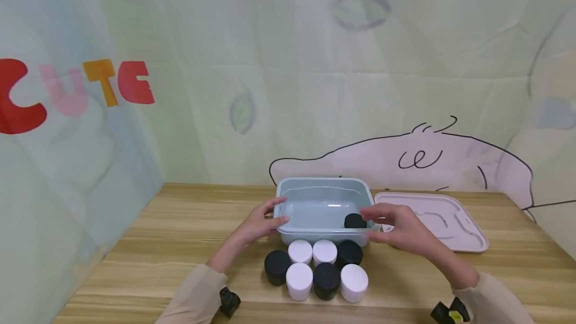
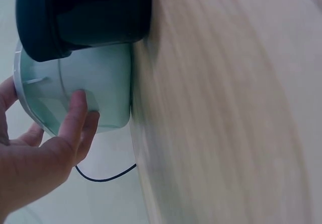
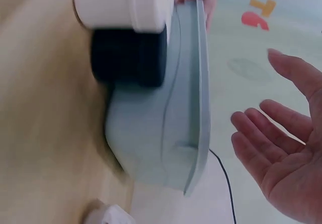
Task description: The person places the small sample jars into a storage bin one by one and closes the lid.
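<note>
Holding the left end of the pale blue box [image 1: 315, 234], my left hand [image 1: 257, 221] is gripping the rim, fingers pressing against the outside wall. My right hand [image 1: 402, 225] is hovering just beside the right end, its fingers apart and holding nothing. Inside the box, one black jar [image 1: 355, 221] is sitting in the front right corner, close to my right fingertips. Seven more jars [image 1: 326, 281] are standing on the wooden table [image 1: 171, 244], just in front of the box. In the row nearer me, a black one is standing between two white ones; behind them, two white ones are standing between two black ones. To the right of the box, a pale pink lid [image 1: 459, 214] is lying flat on the table. Behind it all, a printed cloth [image 1: 202, 39] is hanging, showing coloured letters at the left.
</note>
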Motion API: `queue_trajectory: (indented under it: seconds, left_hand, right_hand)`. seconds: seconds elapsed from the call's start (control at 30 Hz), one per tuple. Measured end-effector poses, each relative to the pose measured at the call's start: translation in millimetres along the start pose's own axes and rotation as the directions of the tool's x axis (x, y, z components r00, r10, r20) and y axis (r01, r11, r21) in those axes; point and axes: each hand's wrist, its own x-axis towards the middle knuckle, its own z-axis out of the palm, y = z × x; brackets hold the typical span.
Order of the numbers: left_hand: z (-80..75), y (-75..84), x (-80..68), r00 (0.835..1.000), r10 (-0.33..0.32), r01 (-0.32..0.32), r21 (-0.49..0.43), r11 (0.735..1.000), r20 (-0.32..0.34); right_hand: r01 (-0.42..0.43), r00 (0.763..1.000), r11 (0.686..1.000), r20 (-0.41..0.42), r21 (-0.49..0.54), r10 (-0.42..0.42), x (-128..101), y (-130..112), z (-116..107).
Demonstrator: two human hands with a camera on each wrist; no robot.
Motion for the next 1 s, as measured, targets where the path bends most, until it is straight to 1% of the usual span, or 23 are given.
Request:
queue_trajectory:
  seconds: [0.17, 0.33, 0.4, 0.6, 0.73, 1.0]
  left_hand:
    - [-0.5, 1.1, -0.8, 1.000, 0.001, -0.001, 0.009, 1.000, -0.003]
    - [-0.8, 1.0, 0.0, 1.000, 0.004, -0.004, 0.007, 1.000, 0.002]
    - [-0.9, 0.9, 0.3, 1.000, 0.006, -0.006, 0.004, 1.000, 0.004]
    - [-1.1, 0.6, 0.5, 1.000, -0.001, 0.001, 0.001, 1.000, 0.003]
    - [-1.4, 0.9, 0.1, 1.000, -0.004, 0.004, 0.003, 1.000, 0.004]
    - [-1.6, 2.2, -1.1, 1.000, -0.006, 0.006, 0.019, 1.000, 0.003]
  right_hand:
    - [-0.004, 1.000, 0.996, -0.001, 0.092, 0.004, -14, -5, 9]
    - [0.012, 1.000, 0.990, 0.019, 0.138, -0.015, -26, -5, 19]
    - [0.011, 1.000, 0.990, 0.023, 0.138, -0.015, -30, -4, 23]
    - [-0.095, 0.994, 0.987, 0.060, 0.129, 0.088, -38, -4, 31]
    - [-0.135, 0.988, 0.984, 0.085, 0.112, 0.126, -41, -4, 35]
    - [-0.154, 0.985, 0.983, 0.098, 0.101, 0.145, -45, -2, 43]
